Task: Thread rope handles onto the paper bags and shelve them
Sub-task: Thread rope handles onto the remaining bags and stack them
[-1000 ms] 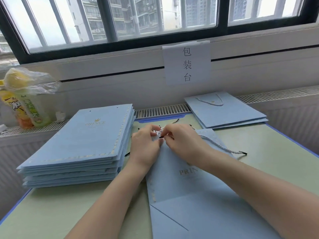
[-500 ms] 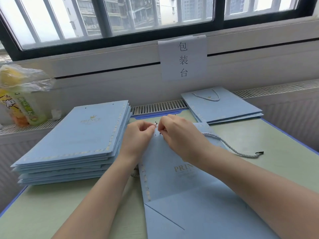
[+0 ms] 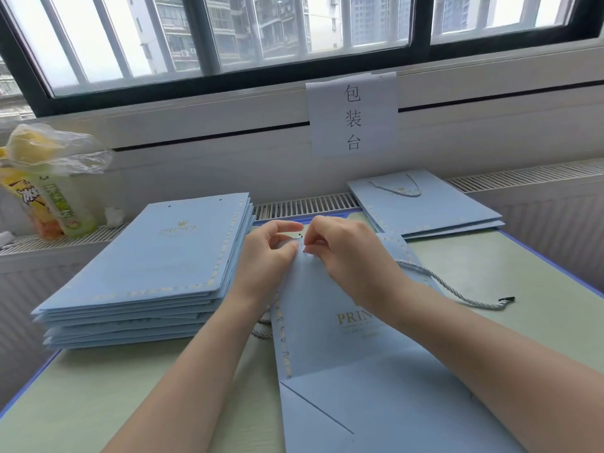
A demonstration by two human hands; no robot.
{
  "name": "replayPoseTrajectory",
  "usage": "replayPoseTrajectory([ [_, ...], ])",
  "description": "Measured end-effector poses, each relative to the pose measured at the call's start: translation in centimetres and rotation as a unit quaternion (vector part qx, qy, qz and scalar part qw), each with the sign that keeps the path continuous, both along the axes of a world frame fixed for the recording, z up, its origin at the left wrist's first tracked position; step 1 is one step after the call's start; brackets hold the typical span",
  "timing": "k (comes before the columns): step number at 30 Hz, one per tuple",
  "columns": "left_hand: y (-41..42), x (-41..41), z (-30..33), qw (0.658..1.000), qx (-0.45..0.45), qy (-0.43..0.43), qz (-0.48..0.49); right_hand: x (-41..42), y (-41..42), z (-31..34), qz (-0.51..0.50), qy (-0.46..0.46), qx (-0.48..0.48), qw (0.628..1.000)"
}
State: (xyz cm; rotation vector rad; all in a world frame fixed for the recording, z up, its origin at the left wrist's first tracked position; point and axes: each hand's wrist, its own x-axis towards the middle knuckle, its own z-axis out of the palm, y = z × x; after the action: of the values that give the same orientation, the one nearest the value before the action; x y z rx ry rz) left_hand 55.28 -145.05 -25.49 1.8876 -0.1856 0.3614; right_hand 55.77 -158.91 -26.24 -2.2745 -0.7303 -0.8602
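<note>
Green table point(image 3: 490, 266): bag stack point(image 3: 157, 266) left, flat bag point(image 3: 343, 354) centre, finished bags point(image 3: 425, 207) far right, rope point(image 3: 457, 289) beside.

One view, from my head: facing forward and down, close over the bench point(image 3: 98, 397), window point(image 3: 294, 27) beyond.

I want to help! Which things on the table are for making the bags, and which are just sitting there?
For the job:
- blue bag under both hands
- rope handle trailing to the right
- stack of unthreaded bags
- finished bags at the back

Just lying about:
- snack packets in plastic
- paper sign
</note>
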Motion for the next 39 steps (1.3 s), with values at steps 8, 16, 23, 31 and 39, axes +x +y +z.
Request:
replayPoseTrajectory([
  [8,-0.43,-0.23,0.17,0.999,0.012,-0.044,0.0,-0.26,0.18,0.1,-0.027,-0.066,-0.049,0.996],
  [16,-0.14,-0.05,0.14,0.997,0.011,-0.076,0.013,-0.06,0.06,0.36,0.054,0.022,0.009,0.998],
  [23,-0.27,-0.28,0.27,0.993,0.027,-0.109,0.026,0.01,0.06,0.14,0.08,0.073,0.087,0.99],
  [31,-0.25,-0.44,-0.07,0.984,0.088,-0.149,0.043,0.09,-0.36,0.62,0.046,0.133,0.076,0.987],
  [39,-0.31,-0.25,-0.23,0.943,0.249,-0.175,0.137,-0.16,-0.07,0.45,0.028,0.104,0.03,0.994],
])
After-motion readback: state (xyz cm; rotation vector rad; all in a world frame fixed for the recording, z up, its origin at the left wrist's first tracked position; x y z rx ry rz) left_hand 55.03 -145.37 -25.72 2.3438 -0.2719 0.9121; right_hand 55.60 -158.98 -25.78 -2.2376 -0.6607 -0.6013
